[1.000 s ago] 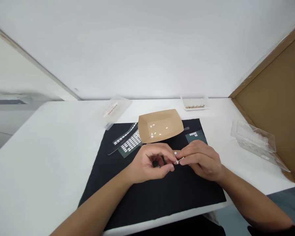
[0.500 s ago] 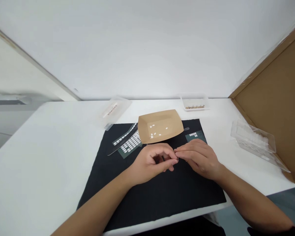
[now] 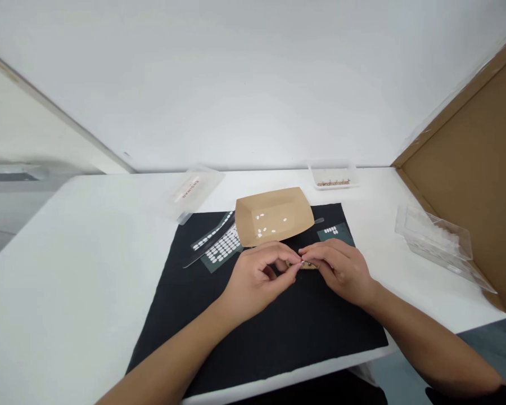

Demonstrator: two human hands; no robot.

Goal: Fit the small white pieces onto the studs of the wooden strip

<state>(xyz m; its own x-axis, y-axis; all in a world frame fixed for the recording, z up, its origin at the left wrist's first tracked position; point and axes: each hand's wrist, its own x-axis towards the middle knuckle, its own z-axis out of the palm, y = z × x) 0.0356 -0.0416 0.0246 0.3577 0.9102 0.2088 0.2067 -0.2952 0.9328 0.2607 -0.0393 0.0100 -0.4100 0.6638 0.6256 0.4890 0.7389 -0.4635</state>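
Small tan piece [image 3: 311, 266]: between the two hands, at the fingertips, just above or touching the black mat [image 3: 278, 337]; can't tell which. Small metallic-looking spots on its face, too tiny to read.
Left hand [image 3: 255, 278]: thumb and index tips pinched together at the piece. Can't tell whether they grip it or something tiny on it.
Right hand [image 3: 341, 267]: fingers bent over the piece's right end, thumb tucked in; looks like the steadying grip.
Just changed: half a second ago the fingertips hid nearly the whole piece; now a strip of it shows under them, spotted face out. A second ago the left thumb stood off from the index; now closed.
Meaning: reads as a re-grip or turn, handwork on the piece unfinished. My judgement.
Kraft tray [image 3: 295, 205]: just beyond both hands, loose white ovals [image 3: 284, 220] inside, arrangement unchanged.
Left sheet [image 3: 222, 249]: beyond the left hand, to its left, rows of white ovals, dark slim tool [image 3: 211, 243] across it.
Right sheet [image 3: 348, 233]: just beyond the right hand, few ovals left on it.
Clear tub [image 3: 354, 174]: well beyond the right hand, row of tan parts [image 3: 334, 183] inside.
Clear case [image 3: 434, 233]: well right of the right hand.
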